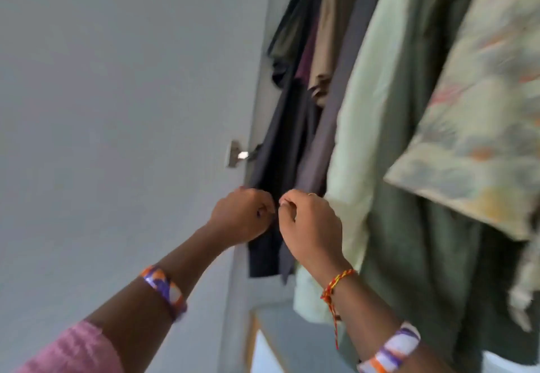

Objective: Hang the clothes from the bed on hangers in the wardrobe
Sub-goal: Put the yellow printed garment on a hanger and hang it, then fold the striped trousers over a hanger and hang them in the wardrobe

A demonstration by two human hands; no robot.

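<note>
My left hand (242,214) and right hand (309,223), knuckles almost touching, each pinch the dark garment (274,150) hanging at twelve o'clock in the wardrobe. It looks light, limp and creasable, best held at its edges. Pale green clothing (377,109) hangs at two o'clock.

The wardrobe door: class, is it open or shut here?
Open. The door is swung aside on its hinge, and the hanging clothes inside are exposed, with both hands reaching in.
</note>
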